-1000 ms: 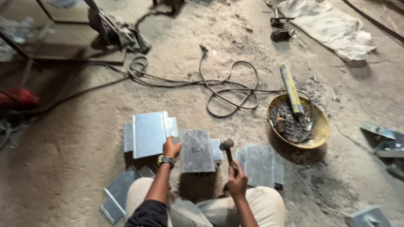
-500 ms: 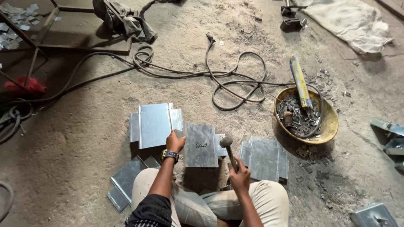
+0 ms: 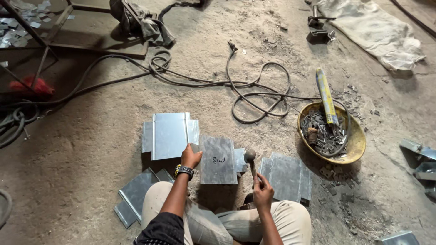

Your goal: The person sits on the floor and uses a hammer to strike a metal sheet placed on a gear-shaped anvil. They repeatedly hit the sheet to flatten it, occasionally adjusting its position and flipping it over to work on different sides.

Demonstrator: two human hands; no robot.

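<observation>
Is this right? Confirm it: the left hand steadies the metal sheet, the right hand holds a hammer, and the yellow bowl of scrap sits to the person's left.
Not quite. The yellow bowl of scrap sits to the person's right, as the head view shows. The left hand does steady the metal sheet, and the right hand holds the hammer.

The left hand (image 3: 191,156) presses on the left edge of a grey metal sheet (image 3: 218,159) on the dirt floor (image 3: 91,136). The right hand (image 3: 262,193) grips a hammer (image 3: 250,159), its head just beside the sheet's right edge.
</observation>
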